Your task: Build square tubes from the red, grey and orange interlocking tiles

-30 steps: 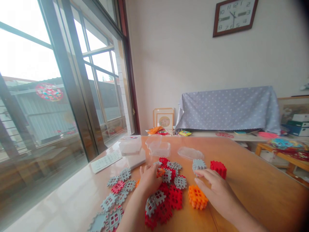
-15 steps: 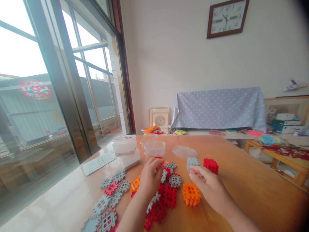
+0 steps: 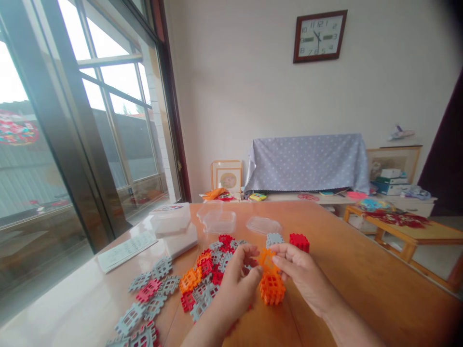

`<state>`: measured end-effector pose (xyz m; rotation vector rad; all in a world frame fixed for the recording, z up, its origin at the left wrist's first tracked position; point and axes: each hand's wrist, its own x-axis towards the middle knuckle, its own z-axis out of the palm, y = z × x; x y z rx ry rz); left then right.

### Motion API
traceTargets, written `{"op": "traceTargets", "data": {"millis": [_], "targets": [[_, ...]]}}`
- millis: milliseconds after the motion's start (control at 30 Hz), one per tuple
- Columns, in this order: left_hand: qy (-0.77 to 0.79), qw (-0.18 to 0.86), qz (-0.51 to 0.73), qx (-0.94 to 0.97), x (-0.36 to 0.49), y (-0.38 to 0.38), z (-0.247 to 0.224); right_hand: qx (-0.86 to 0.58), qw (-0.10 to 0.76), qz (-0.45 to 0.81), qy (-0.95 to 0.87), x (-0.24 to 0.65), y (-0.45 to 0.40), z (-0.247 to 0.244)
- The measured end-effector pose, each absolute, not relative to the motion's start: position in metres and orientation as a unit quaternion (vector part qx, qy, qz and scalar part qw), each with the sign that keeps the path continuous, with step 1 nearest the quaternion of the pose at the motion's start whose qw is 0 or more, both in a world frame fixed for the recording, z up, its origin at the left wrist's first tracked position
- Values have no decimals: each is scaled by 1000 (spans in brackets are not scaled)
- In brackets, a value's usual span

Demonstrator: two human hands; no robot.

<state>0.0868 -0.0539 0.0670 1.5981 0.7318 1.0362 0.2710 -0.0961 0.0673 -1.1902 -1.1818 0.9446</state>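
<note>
An orange square piece is upright between my two hands, above an orange stack. My right hand pinches its right edge. My left hand is at its left side, thumb and fingers curled near the edge; whether it touches the piece is unclear. Behind the hands stand a grey stack and a red stack. Loose grey, red and orange pieces lie heaped to the left, partly hidden by my left hand and forearm.
Clear plastic containers and a clear lid lie toward the table's far edge. A white box and a printed sheet are at the left. Beyond the table is a low wooden stool.
My right hand has moved from beside the grey stack to the orange piece. My left hand has left the heap and come next to it. The view has shifted right.
</note>
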Motion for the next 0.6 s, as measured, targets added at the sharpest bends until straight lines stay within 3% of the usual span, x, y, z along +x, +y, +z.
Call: {"op": "traceTargets", "data": {"millis": [167, 400, 600], "targets": [[292, 659, 412, 558, 87, -48, 69, -524, 527, 355, -568, 267, -98, 67], [309, 682, 424, 509, 89, -47, 69, -553, 440, 145, -693, 260, -106, 74], [321, 690, 389, 519, 88, -49, 71, -565, 422, 130, -697, 272, -103, 69]]}}
